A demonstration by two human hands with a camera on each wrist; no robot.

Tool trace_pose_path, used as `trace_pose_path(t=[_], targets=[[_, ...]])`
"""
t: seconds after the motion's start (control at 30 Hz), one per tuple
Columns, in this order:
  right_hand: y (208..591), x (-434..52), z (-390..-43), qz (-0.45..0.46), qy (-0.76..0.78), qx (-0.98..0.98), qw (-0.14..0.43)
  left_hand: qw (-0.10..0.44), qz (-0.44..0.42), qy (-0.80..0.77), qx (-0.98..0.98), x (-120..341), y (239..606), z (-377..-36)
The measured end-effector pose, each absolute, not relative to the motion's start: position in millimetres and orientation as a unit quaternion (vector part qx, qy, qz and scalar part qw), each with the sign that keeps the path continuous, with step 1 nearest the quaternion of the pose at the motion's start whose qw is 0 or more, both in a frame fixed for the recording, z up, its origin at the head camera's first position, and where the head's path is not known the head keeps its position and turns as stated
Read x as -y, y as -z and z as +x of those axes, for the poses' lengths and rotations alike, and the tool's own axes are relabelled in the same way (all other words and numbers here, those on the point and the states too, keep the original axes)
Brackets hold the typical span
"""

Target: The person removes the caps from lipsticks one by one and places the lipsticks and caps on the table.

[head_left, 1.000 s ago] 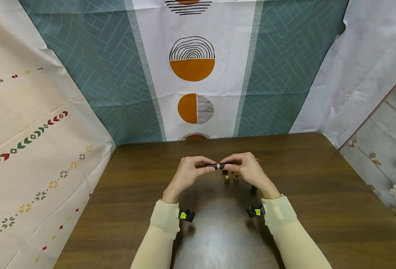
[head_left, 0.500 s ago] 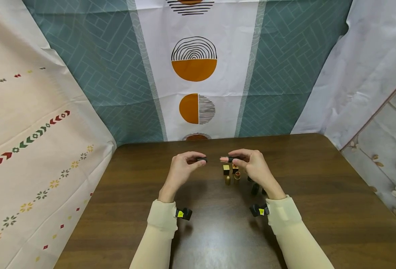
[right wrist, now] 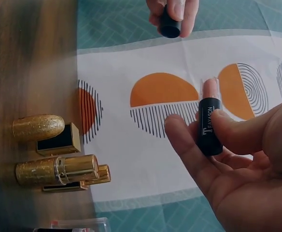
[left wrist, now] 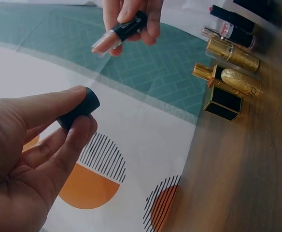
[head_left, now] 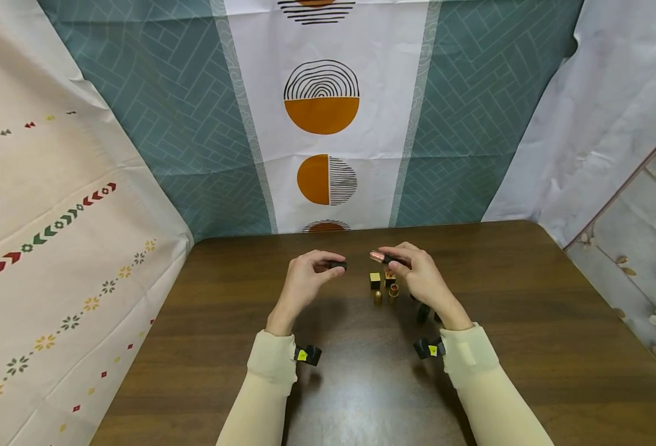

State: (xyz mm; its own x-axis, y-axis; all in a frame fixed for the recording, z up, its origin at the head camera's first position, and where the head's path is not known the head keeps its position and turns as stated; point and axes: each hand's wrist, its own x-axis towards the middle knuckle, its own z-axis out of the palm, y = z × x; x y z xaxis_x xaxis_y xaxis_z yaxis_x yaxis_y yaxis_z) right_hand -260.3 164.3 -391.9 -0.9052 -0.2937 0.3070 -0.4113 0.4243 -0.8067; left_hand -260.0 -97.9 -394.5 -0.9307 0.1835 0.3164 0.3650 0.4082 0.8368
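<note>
Left hand (head_left: 304,282) raised over dark wooden counter (head_left: 528,347), fingers (left wrist: 59,108) pinching small black round cap (head_left: 337,265). Right hand (head_left: 420,279) alongside, apart, gripping open black-cased pink lipstick (head_left: 382,257), tilting toward cap.

1. Cap (head_left: 337,265) in the left hand (head_left: 304,284) sits at nine o'clock of the lipstick (head_left: 384,257) in the right hand (head_left: 421,280).
2. Other lipsticks (head_left: 384,288) stand on the table (head_left: 528,347), at six o'clock of the held lipstick.
</note>
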Motion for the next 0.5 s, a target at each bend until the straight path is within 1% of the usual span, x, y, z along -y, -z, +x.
trace_pose_path(t=[0.27,0.5], targets=[[389.2,-167.8,-259.5,0.215,-0.491,0.843,0.036,0.052,-0.164,0.516,0.839,91.3,396.7,-261.4],[389.4,-169.3,-258.7,0.214,-0.526,0.823,-0.014,0.036,-0.163,0.523,0.836,89.4,399.6,-260.9]])
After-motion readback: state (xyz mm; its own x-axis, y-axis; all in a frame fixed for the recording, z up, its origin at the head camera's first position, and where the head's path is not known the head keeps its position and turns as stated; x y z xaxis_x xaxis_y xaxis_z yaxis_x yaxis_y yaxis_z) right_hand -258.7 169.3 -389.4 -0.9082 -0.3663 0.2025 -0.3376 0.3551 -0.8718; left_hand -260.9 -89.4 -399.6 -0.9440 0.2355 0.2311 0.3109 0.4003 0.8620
